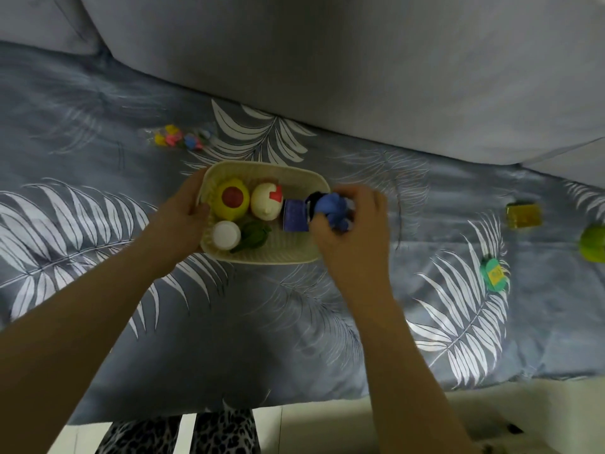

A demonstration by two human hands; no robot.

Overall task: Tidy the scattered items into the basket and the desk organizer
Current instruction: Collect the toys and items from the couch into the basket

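Note:
A cream woven basket (288,253) sits on a bed. My left hand (183,214) grips its left rim. Inside lie a yellow toy with a red spot (230,198), a white egg-shaped toy with a red mark (265,201), a white cap (226,234), a green toy (253,235) and a purple box (295,215). My right hand (350,224) holds a blue toy figure (332,208) over the basket's right edge.
Small colourful pieces in a clear bag (178,139) lie beyond the basket. To the right rest a yellow-green box (523,216), a green round tag (494,273) and a green fruit toy (592,244). The bed's front edge (425,385) meets a pale floor.

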